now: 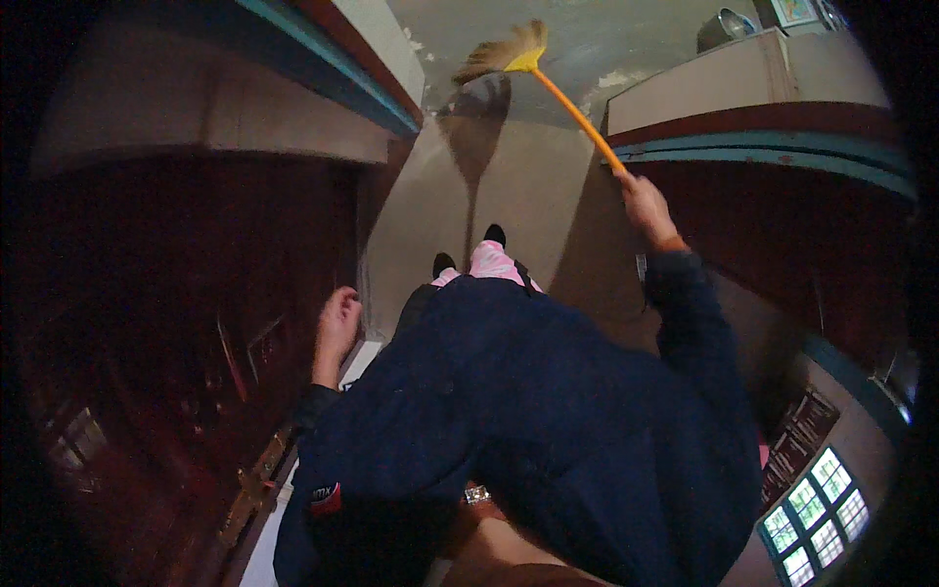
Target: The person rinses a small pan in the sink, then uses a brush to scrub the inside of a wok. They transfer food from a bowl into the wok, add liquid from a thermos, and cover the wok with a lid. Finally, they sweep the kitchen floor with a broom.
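Observation:
My right hand point(647, 205) is closed around the orange handle of a broom point(576, 114), near the handle's end. The broom slants up and to the left, and its yellow collar and tan bristle head point(502, 55) are at the concrete floor ahead of me, the bristles somewhat blurred. My left hand point(341, 315) hangs beside my body at the left, fingers loosely curled, with nothing seen in it. The broom's dark shadow falls on the floor between the bristles and my feet.
I stand in a doorway, with dark wooden doors point(183, 293) at the left and a blue-edged frame point(763, 147) at the right. A metal pot point(726, 29) sits on a ledge at the upper right. A barred window point(814, 513) shows at the lower right.

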Tool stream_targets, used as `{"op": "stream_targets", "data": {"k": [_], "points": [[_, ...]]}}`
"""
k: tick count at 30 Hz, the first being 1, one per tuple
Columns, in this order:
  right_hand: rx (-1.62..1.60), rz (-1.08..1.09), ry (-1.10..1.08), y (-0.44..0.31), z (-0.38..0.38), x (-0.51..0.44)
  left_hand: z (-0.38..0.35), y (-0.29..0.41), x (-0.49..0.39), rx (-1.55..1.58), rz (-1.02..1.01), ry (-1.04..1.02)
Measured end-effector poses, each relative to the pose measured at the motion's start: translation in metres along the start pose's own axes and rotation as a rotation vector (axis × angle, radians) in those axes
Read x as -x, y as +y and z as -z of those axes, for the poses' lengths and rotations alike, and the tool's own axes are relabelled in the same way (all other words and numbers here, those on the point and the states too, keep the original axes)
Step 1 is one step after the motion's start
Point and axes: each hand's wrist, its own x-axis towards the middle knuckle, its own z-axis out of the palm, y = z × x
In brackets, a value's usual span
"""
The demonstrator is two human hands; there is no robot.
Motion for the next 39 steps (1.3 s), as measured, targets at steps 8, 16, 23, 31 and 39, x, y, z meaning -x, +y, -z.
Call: {"op": "stream_targets", "data": {"k": [8, 16, 23, 31, 39], "points": [[-0.606, -0.308, -0.004, 0.058, -0.046, 0.276, 0.04, 0.061, -0.117, 0.221, -0.256, 0.092], [-0.951, -1.002, -0.076, -0.059, -0.111, 0.478, 0.007, 0.074, -0.118, -0.185, -0.473, -0.3], [-2.205, -1.327, 0.245, -0.09, -0.186, 0.379, 0.07, 0.055, -0.122, -0.321, -0.53, -0.394], [-2.157, -0.349, -0.011, -0.256, -0.097, 0.069, 0.128, 0.028, -0.121, -0.44, -0.44, -0.33], [-3.253, -0.149, -0.324, -0.264, -0.032, -0.028, 0.124, 0.026, -0.112, -0.465, -0.359, -0.411]]}}
